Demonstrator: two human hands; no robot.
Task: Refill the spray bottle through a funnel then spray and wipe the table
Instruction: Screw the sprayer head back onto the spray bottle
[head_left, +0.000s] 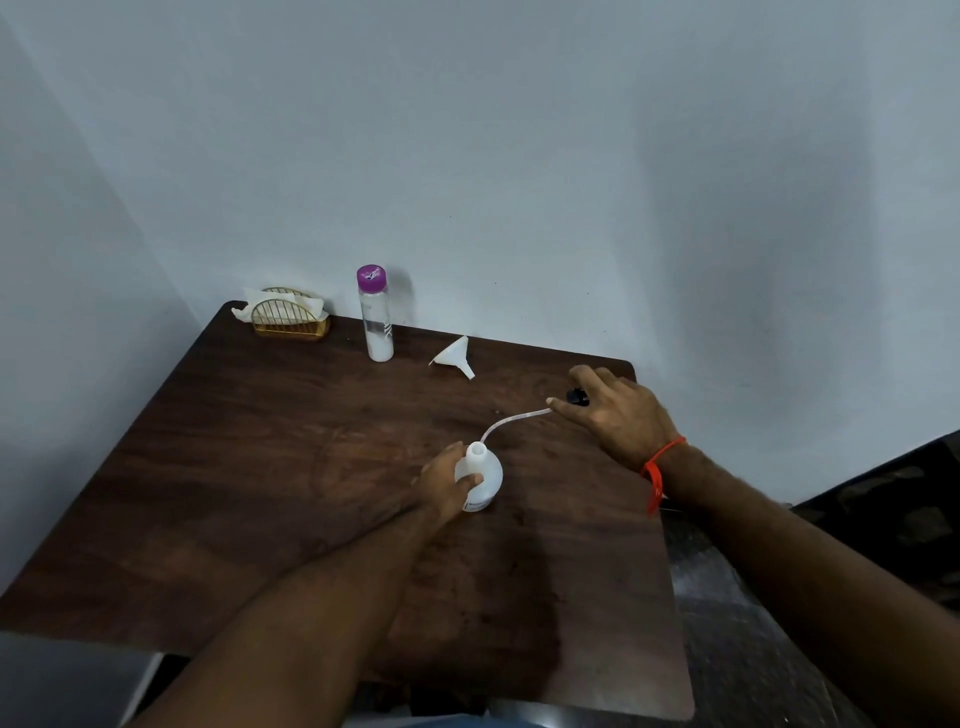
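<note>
A small white spray bottle (485, 475) stands uncapped in the middle of the dark wooden table (260, 467), and my left hand (449, 480) grips its side. My right hand (615, 410) rests near the table's right edge, closed on the black spray head (577, 397). The head's clear dip tube (511, 421) curves back toward the bottle's neck. A white funnel (454, 357) lies on its side behind the bottle. A tall clear bottle with a purple cap (375, 314) stands at the back, with white contents in its lower part.
A gold wire napkin holder with white napkins (288, 314) sits at the table's back left corner. A pale wall runs right behind the table. Dark floor and a dark object (893, 509) lie to the right of the table.
</note>
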